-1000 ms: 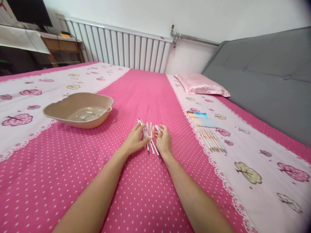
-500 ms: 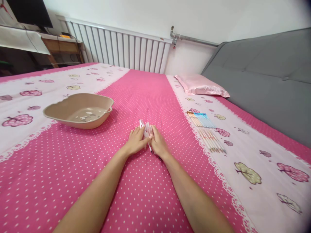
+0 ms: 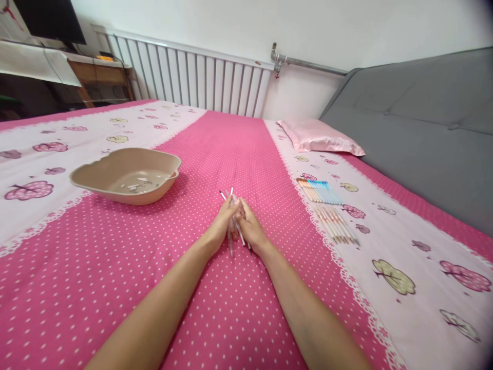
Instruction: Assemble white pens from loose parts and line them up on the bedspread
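Observation:
In the middle of the bed, a bundle of slim white and clear pens (image 3: pixel 242 236) is gathered between my two hands. My left hand (image 3: pixel 221 221) is closed around the bundle's left side, its thumb across the top. From the right, my right hand (image 3: pixel 249 225) wraps the other side, and the hands touch. Pen ends stick out ahead of the fingers and back toward my wrists at differing angles. My palms and fingers hide most of the bundle.
A beige basin (image 3: pixel 154 197) with small white pieces inside stands to the left. On the right lie a row of blue and orange pens (image 3: pixel 319 191) and a row of pale pens (image 3: pixel 337 225). Farther back are a pink pillow (image 3: pixel 319 136) and a grey headboard (image 3: pixel 419 108).
My left hand has turned from lying flatter over the pens to standing on edge and closing round them. More pen ends now show toward my wrists.

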A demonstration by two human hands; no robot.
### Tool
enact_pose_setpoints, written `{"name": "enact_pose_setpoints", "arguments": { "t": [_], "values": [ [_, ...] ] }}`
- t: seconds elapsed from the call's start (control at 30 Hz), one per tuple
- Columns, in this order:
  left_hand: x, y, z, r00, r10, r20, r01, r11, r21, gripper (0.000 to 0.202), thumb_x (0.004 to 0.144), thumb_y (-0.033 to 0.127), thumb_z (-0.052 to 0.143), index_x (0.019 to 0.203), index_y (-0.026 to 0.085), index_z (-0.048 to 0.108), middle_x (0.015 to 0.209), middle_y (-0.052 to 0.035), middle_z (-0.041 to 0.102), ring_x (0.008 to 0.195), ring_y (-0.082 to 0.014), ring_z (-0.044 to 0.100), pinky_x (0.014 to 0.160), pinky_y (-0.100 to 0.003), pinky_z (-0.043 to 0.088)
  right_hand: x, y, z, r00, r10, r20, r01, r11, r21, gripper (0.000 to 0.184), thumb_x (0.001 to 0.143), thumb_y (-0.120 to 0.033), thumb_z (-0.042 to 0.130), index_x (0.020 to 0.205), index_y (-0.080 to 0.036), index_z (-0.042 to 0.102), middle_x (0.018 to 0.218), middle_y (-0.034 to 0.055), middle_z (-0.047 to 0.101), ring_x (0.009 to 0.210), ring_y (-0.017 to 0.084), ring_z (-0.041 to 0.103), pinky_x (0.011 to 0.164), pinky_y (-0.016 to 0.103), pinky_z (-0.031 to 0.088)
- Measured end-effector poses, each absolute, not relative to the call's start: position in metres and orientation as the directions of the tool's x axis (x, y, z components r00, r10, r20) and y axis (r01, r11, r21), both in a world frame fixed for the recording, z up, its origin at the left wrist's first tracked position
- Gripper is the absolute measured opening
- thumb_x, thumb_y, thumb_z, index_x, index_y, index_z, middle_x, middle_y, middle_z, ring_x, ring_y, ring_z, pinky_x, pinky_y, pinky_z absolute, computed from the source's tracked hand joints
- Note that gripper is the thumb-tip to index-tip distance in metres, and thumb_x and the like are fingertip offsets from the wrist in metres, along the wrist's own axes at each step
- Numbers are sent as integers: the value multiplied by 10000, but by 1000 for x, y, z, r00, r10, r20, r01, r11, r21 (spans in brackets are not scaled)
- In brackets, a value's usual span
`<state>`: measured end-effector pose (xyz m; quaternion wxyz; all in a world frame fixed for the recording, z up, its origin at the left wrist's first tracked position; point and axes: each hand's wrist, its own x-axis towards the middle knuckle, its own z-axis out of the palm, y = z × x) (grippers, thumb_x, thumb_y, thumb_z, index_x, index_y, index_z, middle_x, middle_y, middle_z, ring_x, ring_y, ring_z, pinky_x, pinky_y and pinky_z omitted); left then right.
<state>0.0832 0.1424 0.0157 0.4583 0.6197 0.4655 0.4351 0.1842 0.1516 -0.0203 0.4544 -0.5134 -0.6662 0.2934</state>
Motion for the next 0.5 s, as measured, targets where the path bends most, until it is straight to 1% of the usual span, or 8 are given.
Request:
{"name": "enact_pose_setpoints", "arguments": {
  "t": [0.03, 0.07, 0.1, 0.13, 0.17, 0.27, 0.37, 0.5],
  "values": [
    [85, 142, 19, 187, 979, 77, -36, -72, 997, 517, 864, 514, 379, 1218, 154, 488, 1096, -104, 630, 1026, -233, 593, 837, -341, 496, 184, 152, -21, -56, 961, 271, 276, 276, -921, 562, 875, -356, 415, 1406, -241, 272, 1408, 28, 405, 1316, 173, 328, 1071, 365, 290],
    [86, 141, 22, 189, 981, 38, -239, 8, 971, 472, 845, 486, 445, 1167, 151, 528, 1060, -96, 644, 1006, -230, 601, 837, -327, 496, 184, 152, -21, -58, 971, 232, 133, 238, -962, 589, 847, -351, 466, 1399, -255, 284, 1418, 17, 389, 1322, 176, 316, 1081, 365, 272],
    [87, 141, 25, 195, 981, 0, -395, 78, 915, 425, 834, 453, 486, 1119, 147, 558, 1034, -91, 653, 1000, -225, 603, 847, -314, 491, 184, 151, -20, -62, 979, 193, 19, 195, -981, 617, 821, -340, 507, 1394, -261, 294, 1429, 13, 370, 1328, 179, 305, 1089, 367, 256],
    [88, 140, 28, 195, 980, -32, -482, 124, 867, 385, 836, 427, 492, 1080, 143, 580, 1016, -87, 660, 1002, -218, 603, 857, -301, 485, 183, 151, -19, -67, 984, 163, -36, 161, -986, 638, 801, -329, 530, 1391, -259, 297, 1441, 14, 349, 1330, 182, 300, 1093, 368, 248],
    [89, 140, 30, 189, 980, -59, -529, 152, 835, 362, 843, 413, 482, 1052, 139, 594, 1007, -86, 665, 1011, -213, 600, 871, -293, 478, 183, 150, -17, -69, 987, 142, -60, 138, -989, 651, 788, -315, 541, 1389, -250, 300, 1451, 19, 330, 1331, 183, 298, 1095, 368, 243],
    [88, 138, 36, 149, 983, -109, -558, 174, 812, 373, 844, 429, 466, 1036, 142, 607, 1042, -89, 663, 1066, -216, 576, 913, -296, 455, 181, 148, -13, -54, 991, 125, -66, 121, -990, 652, 757, -266, 547, 1370, -223, 328, 1450, 38, 329, 1321, 177, 317, 1093, 353, 244],
    [86, 136, 39, 93, 988, -120, -532, 151, 833, 399, 842, 440, 462, 1077, 145, 592, 1129, -94, 636, 1145, -223, 527, 977, -314, 408, 179, 148, -10, -5, 993, 116, -63, 115, -991, 651, 733, -216, 529, 1357, -204, 342, 1429, 49, 367, 1306, 175, 341, 1082, 342, 262],
    [85, 136, 43, 10, 987, -160, -484, 145, 863, 430, 868, 436, 405, 1148, 146, 555, 1264, -78, 559, 1258, -207, 417, 1059, -318, 318, 181, 149, -10, 106, 993, 43, -59, 50, -997, 618, 721, -188, 477, 1332, -196, 381, 1427, 53, 369, 1311, 190, 328, 1074, 360, 264]
  ]
}}
